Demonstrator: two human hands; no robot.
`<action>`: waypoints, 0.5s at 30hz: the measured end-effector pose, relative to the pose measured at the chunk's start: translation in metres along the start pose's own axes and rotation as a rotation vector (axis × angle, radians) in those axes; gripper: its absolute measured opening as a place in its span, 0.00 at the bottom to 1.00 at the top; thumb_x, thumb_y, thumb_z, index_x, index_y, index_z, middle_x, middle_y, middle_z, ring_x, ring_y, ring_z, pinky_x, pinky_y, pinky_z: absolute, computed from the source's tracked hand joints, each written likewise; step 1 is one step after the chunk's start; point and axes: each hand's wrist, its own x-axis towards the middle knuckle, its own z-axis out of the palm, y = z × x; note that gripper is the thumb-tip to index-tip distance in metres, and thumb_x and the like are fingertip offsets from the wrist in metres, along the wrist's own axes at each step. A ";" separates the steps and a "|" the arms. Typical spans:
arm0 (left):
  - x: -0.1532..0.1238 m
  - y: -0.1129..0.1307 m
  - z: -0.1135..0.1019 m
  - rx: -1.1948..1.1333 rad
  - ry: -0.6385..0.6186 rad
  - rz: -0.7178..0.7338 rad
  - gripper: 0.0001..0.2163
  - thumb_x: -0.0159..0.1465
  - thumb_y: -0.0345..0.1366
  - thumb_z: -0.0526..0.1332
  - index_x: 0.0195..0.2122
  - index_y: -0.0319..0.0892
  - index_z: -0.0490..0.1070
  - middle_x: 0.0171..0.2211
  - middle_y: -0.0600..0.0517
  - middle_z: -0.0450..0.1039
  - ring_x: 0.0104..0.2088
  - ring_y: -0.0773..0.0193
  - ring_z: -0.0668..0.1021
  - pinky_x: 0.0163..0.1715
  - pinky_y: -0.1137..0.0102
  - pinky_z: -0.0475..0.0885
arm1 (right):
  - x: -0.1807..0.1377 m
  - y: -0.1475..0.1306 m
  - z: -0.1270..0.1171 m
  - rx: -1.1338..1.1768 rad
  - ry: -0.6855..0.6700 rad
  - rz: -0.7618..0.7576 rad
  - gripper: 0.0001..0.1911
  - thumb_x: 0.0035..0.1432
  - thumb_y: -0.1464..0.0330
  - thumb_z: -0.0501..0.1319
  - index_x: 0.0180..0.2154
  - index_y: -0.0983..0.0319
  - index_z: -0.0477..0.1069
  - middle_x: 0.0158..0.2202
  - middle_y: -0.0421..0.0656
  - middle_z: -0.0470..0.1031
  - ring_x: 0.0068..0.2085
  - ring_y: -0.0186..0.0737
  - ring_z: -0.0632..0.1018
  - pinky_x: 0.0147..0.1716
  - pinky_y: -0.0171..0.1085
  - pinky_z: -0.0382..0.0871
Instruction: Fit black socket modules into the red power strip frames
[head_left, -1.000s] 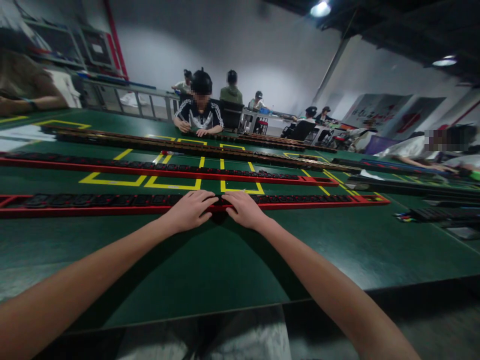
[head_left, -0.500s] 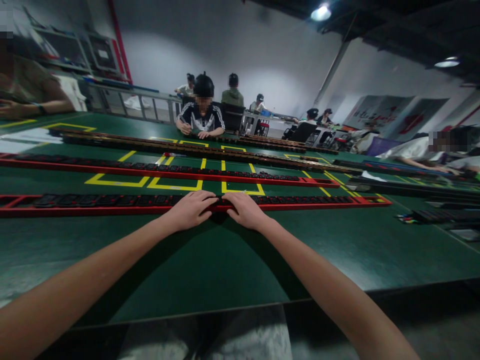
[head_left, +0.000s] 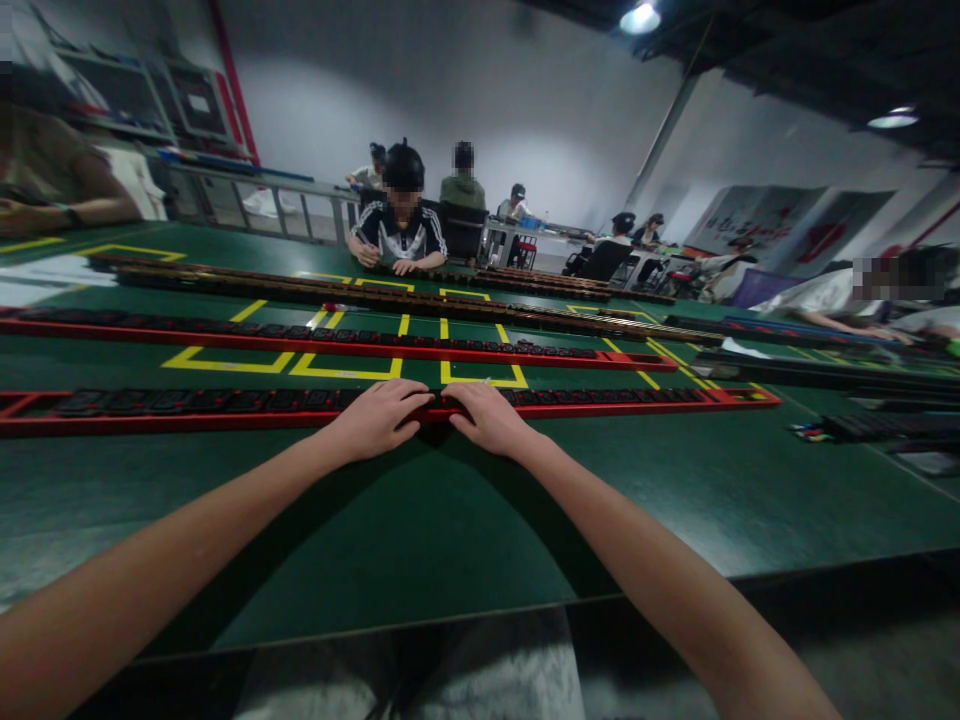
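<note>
A long, narrow red frame (head_left: pixel 600 408) lies across the green table in front of me, filled with a row of flat black pieces (head_left: pixel 247 401) with small red marks. Near its middle, my left hand (head_left: pixel 377 418) bends its fingers over the top, the thumb at the near edge. My right hand (head_left: pixel 489 416) grips the frame the same way just to the right, the fingertips of both hands almost meeting. Whatever lies directly under the fingertips is hidden.
Behind is a second red frame (head_left: pixel 427 350) with black pieces, then long dark strips (head_left: pixel 315 290). Yellow tape outlines (head_left: pixel 484 383) mark the green table (head_left: pixel 420 540). A bundle of black parts (head_left: pixel 862 428) lies right. A co-worker (head_left: pixel 401 225) sits opposite; others sit around.
Both hands stay at the same spot on the near frame, with barely any finger movement. The whole view has shifted very slightly.
</note>
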 end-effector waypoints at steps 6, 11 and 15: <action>0.000 0.000 0.001 -0.005 0.005 -0.006 0.22 0.70 0.37 0.59 0.64 0.40 0.70 0.62 0.40 0.72 0.62 0.47 0.73 0.62 0.50 0.69 | 0.001 0.000 0.000 -0.011 -0.007 -0.006 0.17 0.69 0.71 0.61 0.58 0.61 0.70 0.59 0.52 0.76 0.61 0.53 0.75 0.61 0.56 0.67; 0.000 -0.001 0.000 -0.006 0.009 -0.002 0.22 0.70 0.37 0.59 0.64 0.39 0.71 0.62 0.39 0.72 0.61 0.46 0.73 0.63 0.49 0.69 | -0.001 0.001 0.002 0.022 0.013 0.026 0.22 0.69 0.69 0.62 0.62 0.60 0.67 0.60 0.52 0.75 0.60 0.53 0.75 0.61 0.57 0.67; -0.001 -0.001 0.000 0.003 -0.004 0.000 0.22 0.71 0.37 0.58 0.65 0.39 0.70 0.63 0.39 0.71 0.62 0.47 0.73 0.63 0.49 0.69 | 0.000 -0.001 -0.001 -0.010 -0.011 0.001 0.19 0.69 0.70 0.61 0.60 0.60 0.69 0.60 0.52 0.75 0.61 0.54 0.75 0.60 0.57 0.68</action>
